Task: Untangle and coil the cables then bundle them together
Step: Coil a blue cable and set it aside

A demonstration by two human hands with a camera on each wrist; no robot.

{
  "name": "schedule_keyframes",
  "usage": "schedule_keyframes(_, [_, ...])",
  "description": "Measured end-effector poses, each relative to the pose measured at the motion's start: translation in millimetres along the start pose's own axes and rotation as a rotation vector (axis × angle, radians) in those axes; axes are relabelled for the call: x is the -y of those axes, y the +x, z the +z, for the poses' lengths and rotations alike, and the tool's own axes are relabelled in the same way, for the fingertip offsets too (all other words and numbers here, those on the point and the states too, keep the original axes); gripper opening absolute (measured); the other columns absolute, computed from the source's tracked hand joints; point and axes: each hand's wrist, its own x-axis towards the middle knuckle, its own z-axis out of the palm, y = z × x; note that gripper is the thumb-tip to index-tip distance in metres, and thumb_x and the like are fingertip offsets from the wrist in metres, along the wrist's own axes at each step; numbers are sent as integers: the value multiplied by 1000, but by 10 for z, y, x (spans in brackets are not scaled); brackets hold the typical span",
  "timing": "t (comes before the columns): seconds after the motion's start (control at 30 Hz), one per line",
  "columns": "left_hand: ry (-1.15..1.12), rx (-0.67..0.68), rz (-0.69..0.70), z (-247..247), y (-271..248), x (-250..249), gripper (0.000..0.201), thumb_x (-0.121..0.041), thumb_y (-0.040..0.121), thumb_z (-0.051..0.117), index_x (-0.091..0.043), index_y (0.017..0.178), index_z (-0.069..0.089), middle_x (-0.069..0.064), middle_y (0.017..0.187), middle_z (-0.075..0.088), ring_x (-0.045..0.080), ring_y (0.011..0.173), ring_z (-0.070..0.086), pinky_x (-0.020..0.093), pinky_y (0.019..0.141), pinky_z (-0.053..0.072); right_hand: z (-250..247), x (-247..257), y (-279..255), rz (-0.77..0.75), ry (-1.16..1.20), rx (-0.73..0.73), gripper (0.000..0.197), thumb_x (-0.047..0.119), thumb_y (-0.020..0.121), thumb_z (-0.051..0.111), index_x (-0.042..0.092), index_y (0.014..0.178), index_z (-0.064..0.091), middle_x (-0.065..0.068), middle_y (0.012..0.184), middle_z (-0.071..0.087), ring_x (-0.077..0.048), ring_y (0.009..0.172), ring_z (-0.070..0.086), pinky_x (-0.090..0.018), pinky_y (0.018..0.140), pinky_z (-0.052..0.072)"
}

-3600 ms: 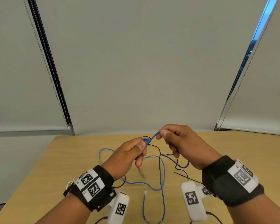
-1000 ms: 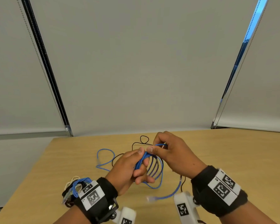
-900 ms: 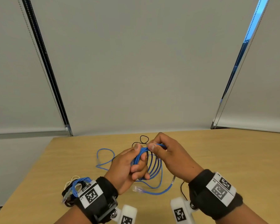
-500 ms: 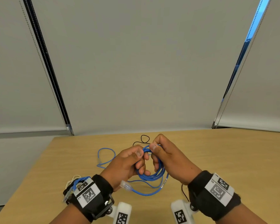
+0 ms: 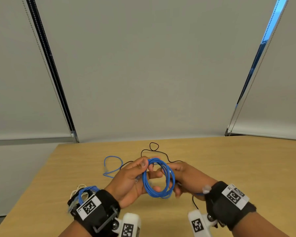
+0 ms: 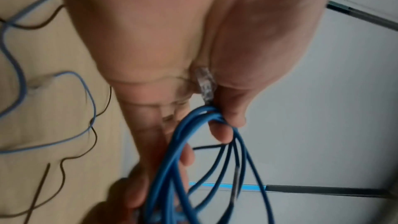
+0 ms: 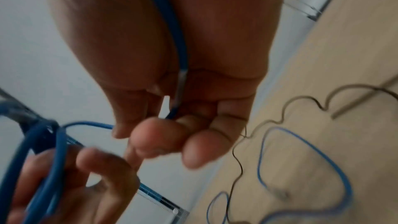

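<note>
A blue cable (image 5: 153, 194) wound into a round coil of several loops hangs above the wooden table (image 5: 237, 168). My left hand (image 5: 146, 165) pinches the coil's top between thumb and fingers. In the left wrist view the loops (image 6: 193, 125) gather at that pinch, with a clear plug (image 6: 204, 81) against the palm. My right hand (image 5: 179, 175) is at the coil's right side, fingers curled round the cable's tail. That tail (image 7: 172, 23) runs along the palm of my right hand (image 7: 163, 129) in the right wrist view. Its clear end plug (image 5: 206, 189) shows by the right wrist.
A thin black cable (image 5: 154, 146) and a light blue cable (image 5: 113, 164) lie loose on the table beyond my hands. A small bundle of coiled white and blue cables (image 5: 84, 192) sits at the near left beside my left wrist. Window blinds stand behind the table.
The coil has turned to face me as an open ring. The loose tail that hung below it has been drawn up. My right hand has shifted right along the tail.
</note>
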Motion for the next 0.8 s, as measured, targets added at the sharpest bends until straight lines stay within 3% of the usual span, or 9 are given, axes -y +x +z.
schedule_keyframes(0.07, [23, -57, 56, 48, 36, 45, 26, -28, 99, 58, -6, 86, 61, 9, 135, 64, 29, 97, 70, 47, 76, 60, 75, -69, 3, 74, 62, 58, 30, 45, 98, 59, 21, 95, 77, 1, 72, 64, -16, 51, 52, -29, 55, 52])
schedule_keyframes(0.17, [125, -224, 132, 50, 70, 61, 23, -28, 94, 62, -6, 90, 62, 14, 103, 67, 26, 81, 62, 44, 80, 56, 10, -106, 1, 82, -20, -53, 25, 39, 99, 59, 21, 102, 76, 0, 92, 68, -14, 70, 61, -28, 66, 52])
schedule_keyframes(0.23, [187, -325, 181, 23, 70, 41, 20, -24, 95, 58, -5, 94, 58, 10, 100, 65, 20, 76, 53, 41, 81, 52, -80, -92, -9, 55, -74, -237, 19, 33, 101, 58, 25, 104, 75, 2, 102, 70, -13, 84, 63, -29, 72, 51])
schedule_keyframes(0.4, [356, -543, 211, 6, 101, 74, 24, -18, 104, 49, -6, 91, 66, 7, 98, 72, 19, 80, 51, 37, 81, 45, -10, 118, -48, -333, -313, -643, 14, 23, 96, 62, 30, 89, 72, 11, 95, 69, -5, 88, 63, -22, 81, 49])
schedule_keyframes(0.47, [368, -609, 223, 21, 149, 102, 26, -17, 104, 50, -7, 90, 70, 8, 100, 74, 18, 79, 53, 36, 82, 45, 128, 244, -77, -434, -478, -513, 14, 27, 95, 62, 29, 88, 74, 16, 88, 68, -3, 87, 62, -17, 78, 47])
schedule_keyframes(0.53, [336, -626, 249, 32, 185, 122, 27, -16, 103, 51, -10, 90, 73, 4, 97, 76, 19, 81, 54, 36, 83, 47, 260, 287, -63, -394, -620, -314, 20, 33, 96, 57, 21, 91, 72, 10, 86, 68, -8, 82, 61, -27, 78, 50])
schedule_keyframes(0.63, [264, -543, 270, 61, 204, 168, 34, -17, 102, 52, -22, 78, 76, 2, 99, 77, 17, 80, 55, 37, 82, 48, 376, 243, 14, -248, -759, -332, 21, 37, 98, 55, 21, 95, 67, -2, 86, 64, -17, 79, 57, -37, 78, 49])
schedule_keyframes(0.7, [249, -498, 281, 74, 208, 216, 38, -16, 102, 51, -25, 73, 75, 3, 100, 76, 15, 77, 56, 35, 78, 50, 426, 185, 37, -199, -710, -373, 17, 37, 97, 59, 22, 91, 65, -2, 88, 59, -16, 78, 54, -32, 76, 45])
schedule_keyframes(0.8, [415, -515, 299, 13, 200, 239, 37, -20, 103, 50, -25, 77, 75, 0, 95, 75, 13, 76, 63, 35, 80, 53, 425, 113, 58, -121, -244, -312, 25, 32, 95, 66, 8, 88, 68, -3, 84, 62, -12, 76, 56, -29, 73, 44])
